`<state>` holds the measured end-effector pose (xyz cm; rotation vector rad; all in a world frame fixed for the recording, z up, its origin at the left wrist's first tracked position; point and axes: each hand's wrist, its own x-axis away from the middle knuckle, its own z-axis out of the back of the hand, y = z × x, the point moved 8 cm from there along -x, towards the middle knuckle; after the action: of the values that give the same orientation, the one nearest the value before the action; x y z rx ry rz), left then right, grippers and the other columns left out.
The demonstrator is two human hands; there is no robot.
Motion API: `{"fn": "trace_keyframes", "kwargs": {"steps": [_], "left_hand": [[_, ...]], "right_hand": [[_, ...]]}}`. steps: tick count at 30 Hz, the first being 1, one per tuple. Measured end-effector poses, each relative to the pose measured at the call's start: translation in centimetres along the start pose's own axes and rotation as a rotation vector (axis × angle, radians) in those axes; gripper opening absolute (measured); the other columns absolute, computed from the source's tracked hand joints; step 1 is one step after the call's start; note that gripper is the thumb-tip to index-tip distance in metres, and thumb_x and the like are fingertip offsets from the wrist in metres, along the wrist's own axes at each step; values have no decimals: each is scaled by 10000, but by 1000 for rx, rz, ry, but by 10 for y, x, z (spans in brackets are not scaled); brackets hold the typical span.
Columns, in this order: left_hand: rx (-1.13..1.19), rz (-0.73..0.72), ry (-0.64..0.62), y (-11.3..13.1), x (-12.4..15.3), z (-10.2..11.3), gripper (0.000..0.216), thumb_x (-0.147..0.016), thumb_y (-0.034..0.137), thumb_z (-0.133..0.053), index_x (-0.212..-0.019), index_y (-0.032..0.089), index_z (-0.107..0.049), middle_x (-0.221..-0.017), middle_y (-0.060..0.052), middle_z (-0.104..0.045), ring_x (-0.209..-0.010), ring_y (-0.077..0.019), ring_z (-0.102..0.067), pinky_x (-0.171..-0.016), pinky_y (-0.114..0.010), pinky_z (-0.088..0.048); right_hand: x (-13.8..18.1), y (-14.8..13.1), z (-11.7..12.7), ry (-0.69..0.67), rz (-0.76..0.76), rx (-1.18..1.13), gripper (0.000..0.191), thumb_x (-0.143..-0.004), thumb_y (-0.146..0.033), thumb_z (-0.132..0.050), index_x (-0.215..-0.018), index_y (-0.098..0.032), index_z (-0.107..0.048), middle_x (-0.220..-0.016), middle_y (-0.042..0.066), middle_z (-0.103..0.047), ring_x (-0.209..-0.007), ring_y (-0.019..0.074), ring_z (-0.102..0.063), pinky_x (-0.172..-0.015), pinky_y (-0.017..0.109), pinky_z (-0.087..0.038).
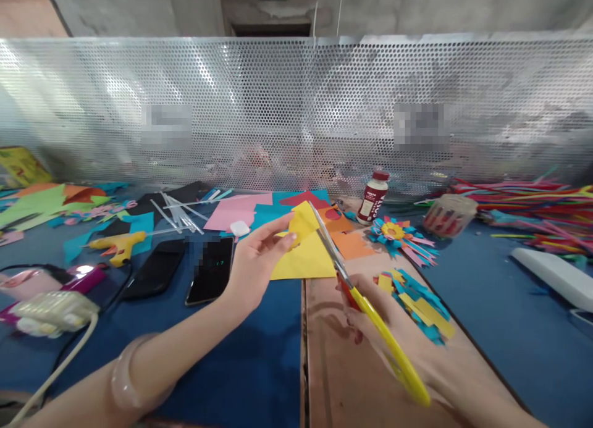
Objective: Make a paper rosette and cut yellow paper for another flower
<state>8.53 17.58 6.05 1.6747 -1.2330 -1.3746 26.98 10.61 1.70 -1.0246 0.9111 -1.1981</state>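
Now my left fingers (278, 247) pinch yellow paper (304, 224) above the tabletop (259, 366), toward its far edge; my right fingers (370, 286) grip the scissors (364, 303). Cutting seems in hand; another snip calls for steady paper.

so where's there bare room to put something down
Bare blue tabletop lies between the left forearm and the table seam; bare brown surface between that seam and the right hand; and a blue stretch at right between the cut strips and the white device. It is crowded at left around the glue gun, and behind the yellow sheet.
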Motion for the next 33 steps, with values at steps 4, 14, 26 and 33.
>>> {"fn": "trace_keyframes", "kwargs": {"steps": [4,14,26,33], "left_hand": [[-15,106,-3,-22,13,-8,298,-723,272,-706,-1016,217,-702,-956,-39,-714,-818,-149,-656,-812,-279,-534],[-195,-51,-47,-7,5,-5,267,-788,286,-639,-1040,208,-676,-1010,-39,-698,-828,-142,-653,-840,-286,-522],[-305,-152,-73,4,3,-3,153,-801,258,-623,-919,193,-696,-961,-34,-716,-857,-144,-667,-808,-257,-546],[-366,-230,-113,12,7,-7,145,-823,241,-598,-927,206,-693,-964,-26,-708,-868,-135,-654,-763,-227,-541]], "right_hand": [[2,13,-4,-80,-63,2,185,-800,-391,-565,-905,-245,-518,-783,-25,-497,-660,127,-483,-567,235,-425],[8,7,0,-100,-131,-102,342,-760,-513,-580,-978,-254,-533,-847,3,-541,-679,143,-522,-542,240,-422],[6,14,2,-103,-129,-18,317,-793,-399,-589,-1066,-254,-521,-898,14,-574,-761,160,-562,-606,246,-449],[6,7,-3,-118,-116,-47,258,-784,-421,-587,-961,-239,-540,-810,-4,-539,-652,126,-523,-518,216,-409]]}}
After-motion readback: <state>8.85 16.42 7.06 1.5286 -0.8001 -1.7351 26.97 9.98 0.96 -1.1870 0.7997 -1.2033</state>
